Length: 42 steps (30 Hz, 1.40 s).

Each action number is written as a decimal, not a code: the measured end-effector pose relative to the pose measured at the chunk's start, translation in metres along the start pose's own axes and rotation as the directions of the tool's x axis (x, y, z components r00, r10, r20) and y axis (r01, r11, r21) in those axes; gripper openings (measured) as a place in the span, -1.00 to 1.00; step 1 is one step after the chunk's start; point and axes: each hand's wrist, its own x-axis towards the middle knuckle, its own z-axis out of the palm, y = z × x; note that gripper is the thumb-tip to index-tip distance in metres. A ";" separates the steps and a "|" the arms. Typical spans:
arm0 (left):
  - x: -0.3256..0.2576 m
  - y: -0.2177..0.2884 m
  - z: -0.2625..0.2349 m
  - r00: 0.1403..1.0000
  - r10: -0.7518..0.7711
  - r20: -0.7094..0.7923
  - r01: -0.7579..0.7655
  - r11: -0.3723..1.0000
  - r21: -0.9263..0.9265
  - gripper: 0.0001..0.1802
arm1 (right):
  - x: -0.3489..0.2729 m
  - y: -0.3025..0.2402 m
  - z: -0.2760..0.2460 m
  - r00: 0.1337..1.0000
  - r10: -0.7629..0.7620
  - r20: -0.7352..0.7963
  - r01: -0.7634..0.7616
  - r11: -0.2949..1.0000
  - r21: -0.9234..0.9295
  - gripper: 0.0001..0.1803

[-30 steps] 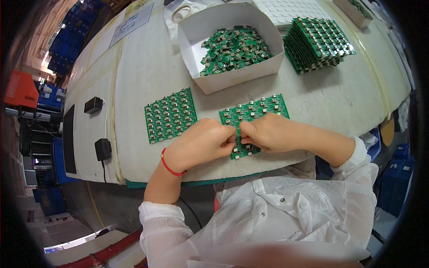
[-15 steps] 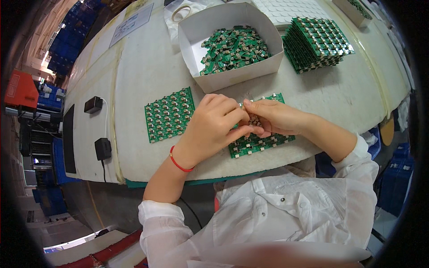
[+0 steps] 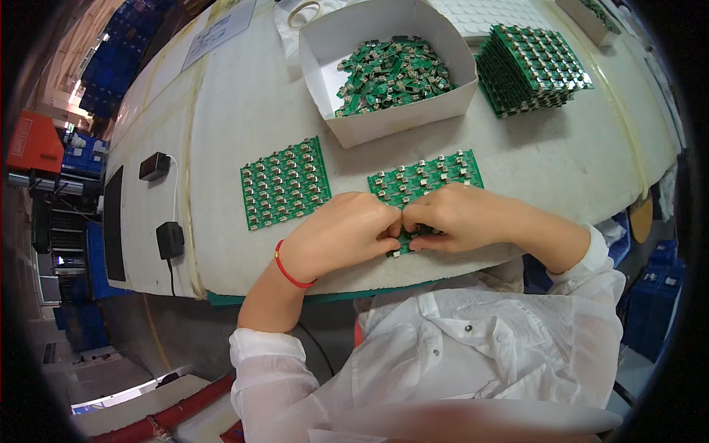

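My left hand (image 3: 351, 227), with a red cord bracelet at its wrist, is closed in a pinch over the lower left part of a green circuit board panel (image 3: 436, 171). Fingertips of my right hand (image 3: 464, 218) meet it there, also pinched, the other fingers curled under the palm. Whatever the two hands hold is hidden by the fingers. Rows of small silver metal connectors stand on the panel, whose near part is mostly covered by my hands. A second green panel (image 3: 286, 183) with similar connectors lies flat to the left, apart from my left hand.
Beyond the panels, a white box (image 3: 402, 125) holds many small green boards. A tall stack of green panels (image 3: 535, 70) stands at the back right. On the left lie a black adapter (image 3: 170, 240) and a small black box (image 3: 153, 167). A tape roll (image 3: 303, 13) sits at the back.
My right hand has turned palm down; the small metal parts that showed in it are now hidden. Both hands have lowered to the near part of the panel, uncovering its far rows.
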 end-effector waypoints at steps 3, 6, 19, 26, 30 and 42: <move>0.002 0.003 0.003 1.000 -0.017 0.005 0.017 0.999 0.031 -0.85 | -0.002 0.003 0.002 1.000 -0.020 0.009 0.020 0.998 -0.065 -0.78; 0.000 0.004 0.005 1.000 0.000 -0.011 0.002 0.989 0.148 -0.85 | -0.002 0.002 0.003 0.999 -0.003 0.032 0.007 0.992 -0.125 -0.78; -0.003 0.002 -0.002 0.998 0.067 0.003 -0.067 0.998 -0.014 -0.89 | 0.001 0.008 -0.004 0.996 0.074 0.039 -0.082 0.956 0.280 -0.87; 0.003 0.002 -0.014 0.905 0.142 -0.402 -0.139 0.990 0.037 -0.90 | 0.003 0.013 -0.021 0.915 0.338 0.222 -0.325 0.286 0.901 -0.89; 0.011 0.003 -0.012 0.775 0.311 -0.550 -0.228 0.950 0.215 -0.83 | 0.006 0.018 -0.016 0.907 0.336 0.254 -0.319 0.156 0.935 -0.82; 0.011 -0.006 0.010 0.937 0.084 -0.338 -0.042 0.991 0.130 -0.29 | 0.002 0.014 -0.027 0.837 0.543 -0.069 -0.092 0.264 0.960 -0.48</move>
